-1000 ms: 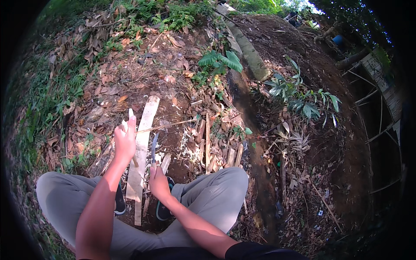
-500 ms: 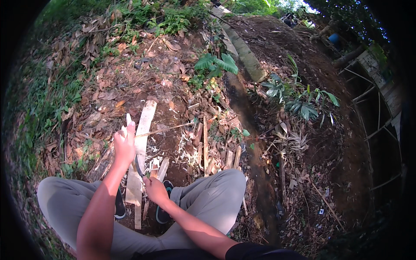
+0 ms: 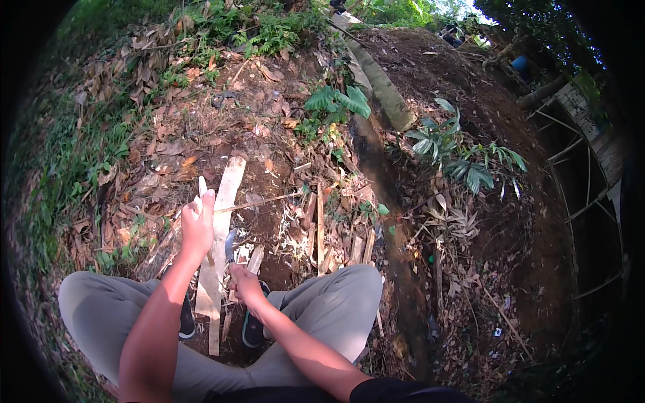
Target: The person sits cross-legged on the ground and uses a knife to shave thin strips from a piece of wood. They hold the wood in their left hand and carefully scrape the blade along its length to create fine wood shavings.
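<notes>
My left hand (image 3: pixel 197 227) is closed round a narrow pale wooden stick (image 3: pixel 202 185), whose tip sticks up above the fingers. Its lower end shows just below the fist. In my right hand (image 3: pixel 246 285) is a knife (image 3: pixel 230 246) with a dark, slightly curved blade pointing away from me; the fingers cover its handle. Blade and stick appear apart. Beneath both hands a long flat wooden board (image 3: pixel 229 185) lies on the ground between my feet, and a shorter pale wood piece (image 3: pixel 255 259) lies beside the blade.
Pale shavings (image 3: pixel 295 245) and several split wood strips (image 3: pixel 320 228) lie to the right of the board. A thin stick (image 3: pixel 259 202) crosses the board. Farther right runs a narrow ditch (image 3: pixel 376 168) with a concrete beam (image 3: pixel 386 101). Dry leaves and green plants (image 3: pixel 336 101) surround this spot.
The knife blade has swung away from the stick, from slanting up-left to pointing up and slightly right. My left hand holds nearly the same place.
</notes>
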Available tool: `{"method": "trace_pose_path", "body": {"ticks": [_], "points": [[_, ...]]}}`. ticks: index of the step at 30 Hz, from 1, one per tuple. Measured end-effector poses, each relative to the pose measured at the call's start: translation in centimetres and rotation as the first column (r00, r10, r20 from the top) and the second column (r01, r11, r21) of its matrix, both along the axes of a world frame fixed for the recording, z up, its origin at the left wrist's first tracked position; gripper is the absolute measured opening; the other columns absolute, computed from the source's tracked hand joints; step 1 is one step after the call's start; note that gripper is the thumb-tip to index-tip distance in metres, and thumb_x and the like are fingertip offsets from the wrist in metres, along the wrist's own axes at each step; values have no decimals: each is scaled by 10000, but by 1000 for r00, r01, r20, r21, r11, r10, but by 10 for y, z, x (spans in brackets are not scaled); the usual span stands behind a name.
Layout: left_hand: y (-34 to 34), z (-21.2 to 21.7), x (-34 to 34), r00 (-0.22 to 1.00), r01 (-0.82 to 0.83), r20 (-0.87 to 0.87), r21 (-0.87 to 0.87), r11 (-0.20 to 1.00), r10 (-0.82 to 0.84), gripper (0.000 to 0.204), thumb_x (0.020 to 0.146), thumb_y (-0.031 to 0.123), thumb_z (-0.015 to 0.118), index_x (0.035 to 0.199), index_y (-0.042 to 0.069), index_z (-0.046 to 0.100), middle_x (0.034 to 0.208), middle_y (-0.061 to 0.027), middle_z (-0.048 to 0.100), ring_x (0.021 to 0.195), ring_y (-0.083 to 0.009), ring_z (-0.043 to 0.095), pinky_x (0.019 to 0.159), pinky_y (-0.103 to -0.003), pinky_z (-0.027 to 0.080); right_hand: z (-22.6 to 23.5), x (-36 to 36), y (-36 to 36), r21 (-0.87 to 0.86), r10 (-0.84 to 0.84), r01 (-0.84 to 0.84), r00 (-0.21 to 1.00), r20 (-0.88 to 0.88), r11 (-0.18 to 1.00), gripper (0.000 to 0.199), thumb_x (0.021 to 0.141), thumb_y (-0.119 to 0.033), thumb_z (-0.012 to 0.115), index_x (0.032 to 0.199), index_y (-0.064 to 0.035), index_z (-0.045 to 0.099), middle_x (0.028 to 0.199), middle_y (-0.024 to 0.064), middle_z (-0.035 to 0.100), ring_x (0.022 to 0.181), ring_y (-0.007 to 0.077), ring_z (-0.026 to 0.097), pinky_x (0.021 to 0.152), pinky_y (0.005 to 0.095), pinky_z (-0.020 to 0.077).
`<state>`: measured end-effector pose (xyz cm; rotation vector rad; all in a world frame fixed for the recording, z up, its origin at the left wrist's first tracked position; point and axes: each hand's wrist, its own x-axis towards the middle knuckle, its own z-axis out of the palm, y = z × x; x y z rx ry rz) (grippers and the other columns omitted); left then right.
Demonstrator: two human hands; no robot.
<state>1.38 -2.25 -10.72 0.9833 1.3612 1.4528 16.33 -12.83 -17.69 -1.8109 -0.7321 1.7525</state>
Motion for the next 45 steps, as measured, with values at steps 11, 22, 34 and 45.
{"method": "trace_pose_path", "body": {"ticks": [11,22,34,45], "points": [[1,0,6,999,-30,25,30,999,29,527,1018,383,572,641,20,514,545,6,423,534,-104,382,510,-353,300,2,15,6,81,99,-106,991,85,991,374,1036,-435,484,1067,-81,599,677,-32,462,463,64,362,419,256,285],[-3,13,-4,996,29,-84,149,988,-16,510,1031,395,540,637,75,498,575,55,420,539,-69,334,498,-298,265,63,46,4,189,22,-49,989,144,981,290,1045,-307,400,1101,-42,503,813,45,590,489,102,465,400,258,351],[11,4,5,984,145,-116,91,985,-134,387,1027,335,578,738,81,538,598,63,415,488,-45,384,467,-238,362,-16,23,-18,-235,99,-102,995,-24,966,231,1012,-284,436,1062,-71,511,832,32,563,538,114,469,390,266,344],[15,40,-3,816,10,-501,510,860,288,407,948,383,689,858,-12,650,698,-44,637,754,-124,628,663,-295,498,20,33,32,-15,368,-567,515,774,824,450,1011,-376,475,1008,24,680,1013,245,700,992,427,668,901,498,508]]}}
